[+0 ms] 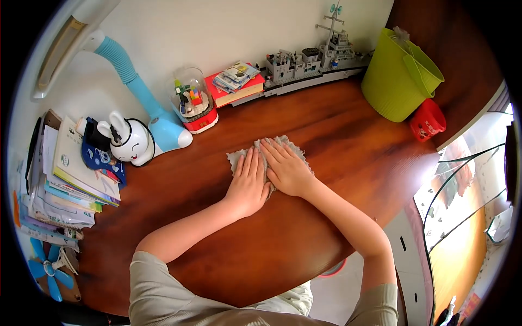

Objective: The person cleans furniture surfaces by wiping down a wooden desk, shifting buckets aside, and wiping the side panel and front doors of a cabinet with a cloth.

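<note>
A crumpled grey cloth (296,152) with frayed edges lies on the brown wooden desk (239,271). Both palms press down on it, side by side. My left hand (247,187) rests flat over the cloth's left part with the fingers stretched out. My right hand (287,169) lies flat over its middle and right part, fingers extended, the thumb close to the left hand. Cloth shows around the fingertips and in the narrow space between the hands; the rest is hidden beneath them.
Along the wall stand a blue-and-white lamp (168,135), a domed toy (196,106), a red book (239,91) with cards and a grey toy-brick ship (304,76). A green bin (389,81) and red bucket (428,119) are right. Books (81,163) and a fan (50,268) are left.
</note>
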### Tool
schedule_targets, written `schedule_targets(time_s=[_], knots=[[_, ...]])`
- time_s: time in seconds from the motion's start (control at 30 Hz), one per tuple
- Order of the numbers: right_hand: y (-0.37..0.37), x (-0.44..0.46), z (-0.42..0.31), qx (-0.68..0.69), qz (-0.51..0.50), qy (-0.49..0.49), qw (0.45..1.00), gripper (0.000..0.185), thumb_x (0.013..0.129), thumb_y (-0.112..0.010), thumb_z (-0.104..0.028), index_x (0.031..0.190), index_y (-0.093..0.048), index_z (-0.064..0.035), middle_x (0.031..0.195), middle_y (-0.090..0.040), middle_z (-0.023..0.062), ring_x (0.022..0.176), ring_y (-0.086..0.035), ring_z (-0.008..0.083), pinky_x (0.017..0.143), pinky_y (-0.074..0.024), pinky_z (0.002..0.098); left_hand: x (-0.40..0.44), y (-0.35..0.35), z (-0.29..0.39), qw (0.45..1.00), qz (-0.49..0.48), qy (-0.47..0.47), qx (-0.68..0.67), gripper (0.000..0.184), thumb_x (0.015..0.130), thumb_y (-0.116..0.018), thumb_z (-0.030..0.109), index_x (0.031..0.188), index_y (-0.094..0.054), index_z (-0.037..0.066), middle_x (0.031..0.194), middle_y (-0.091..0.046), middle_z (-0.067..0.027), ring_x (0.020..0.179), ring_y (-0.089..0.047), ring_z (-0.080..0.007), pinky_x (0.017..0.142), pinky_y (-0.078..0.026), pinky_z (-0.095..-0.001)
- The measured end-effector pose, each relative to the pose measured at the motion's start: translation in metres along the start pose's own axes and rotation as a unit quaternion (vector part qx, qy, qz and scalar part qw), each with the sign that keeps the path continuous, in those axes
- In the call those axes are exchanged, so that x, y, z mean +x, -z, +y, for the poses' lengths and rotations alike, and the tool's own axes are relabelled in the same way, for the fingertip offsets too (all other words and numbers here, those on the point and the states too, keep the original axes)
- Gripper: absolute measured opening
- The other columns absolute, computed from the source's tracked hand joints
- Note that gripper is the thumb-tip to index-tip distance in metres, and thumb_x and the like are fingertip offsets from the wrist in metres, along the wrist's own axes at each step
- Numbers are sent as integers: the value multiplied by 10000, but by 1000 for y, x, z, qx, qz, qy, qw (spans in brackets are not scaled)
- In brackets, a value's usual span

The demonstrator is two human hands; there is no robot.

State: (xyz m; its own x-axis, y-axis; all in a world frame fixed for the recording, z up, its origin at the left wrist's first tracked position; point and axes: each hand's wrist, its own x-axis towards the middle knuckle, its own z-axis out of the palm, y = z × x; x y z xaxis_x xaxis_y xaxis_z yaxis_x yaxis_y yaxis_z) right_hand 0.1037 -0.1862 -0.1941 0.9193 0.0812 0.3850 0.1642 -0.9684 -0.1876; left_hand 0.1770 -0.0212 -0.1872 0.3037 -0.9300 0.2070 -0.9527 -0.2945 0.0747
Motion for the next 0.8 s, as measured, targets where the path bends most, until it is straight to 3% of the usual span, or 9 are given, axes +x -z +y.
schedule_targets(time_s=[0.17, 0.37, 0.43, 0.53, 0.7, 0.8], knots=[[-10, 39, 44, 1, -16, 21, 1000, 545, 900, -402, -181, 1399, -344, 29, 1469, -346, 166, 1368, -303, 326, 1123, -237, 455, 45, -20, -19, 998, 22, 49, 45, 675, 919, -448, 291, 1349, -255, -193, 1450, -220, -347, 1388, -158, -451, 1142, -129, -517], [-21, 66, 101, -17, -5, -35, 999, 555, 903, -391, -221, 1416, -346, -13, 1481, -345, 131, 1385, -280, 301, 1135, -215, 448, 111, -43, -55, 998, 63, 8, 15, 663, 919, -439, 288, 1356, -264, -178, 1441, -255, -338, 1382, -215, -422, 1148, -152, -475], [-18, 67, 118, -48, -16, -59, 997, 566, 917, -367, -291, 1416, -354, -23, 1490, -337, 122, 1394, -274, 271, 1133, -224, 429, 129, -45, -53, 998, 64, 16, -3, 656, 923, -429, 298, 1367, -270, -158, 1449, -270, -315, 1385, -234, -394, 1150, -162, -456], [-11, 60, 139, -42, -6, -102, 994, 564, 918, -365, -294, 1418, -356, -33, 1488, -340, 121, 1394, -273, 275, 1132, -220, 433, 154, -56, -47, 997, 71, 9, -10, 651, 928, -415, 306, 1375, -273, -145, 1458, -273, -299, 1390, -232, -385, 1151, -160, -454], [-10, 50, 145, -107, 24, -155, 982, 548, 930, -359, -314, 1421, -367, -69, 1480, -358, 110, 1382, -297, 272, 1130, -205, 455, 174, -63, -34, 994, 107, 22, 15, 623, 918, -437, 315, 1383, -329, -85, 1461, -316, -243, 1384, -265, -346, 1122, -171, -521], [-11, 44, 133, -114, 34, -189, 975, 539, 930, -365, -305, 1411, -382, -62, 1470, -373, 116, 1370, -315, 288, 1118, -227, 465, 167, -54, -27, 998, 25, 52, 35, 617, 954, -381, 311, 1429, -249, -61, 1504, -245, -214, 1413, -207, -326, 1140, -138, -510]])
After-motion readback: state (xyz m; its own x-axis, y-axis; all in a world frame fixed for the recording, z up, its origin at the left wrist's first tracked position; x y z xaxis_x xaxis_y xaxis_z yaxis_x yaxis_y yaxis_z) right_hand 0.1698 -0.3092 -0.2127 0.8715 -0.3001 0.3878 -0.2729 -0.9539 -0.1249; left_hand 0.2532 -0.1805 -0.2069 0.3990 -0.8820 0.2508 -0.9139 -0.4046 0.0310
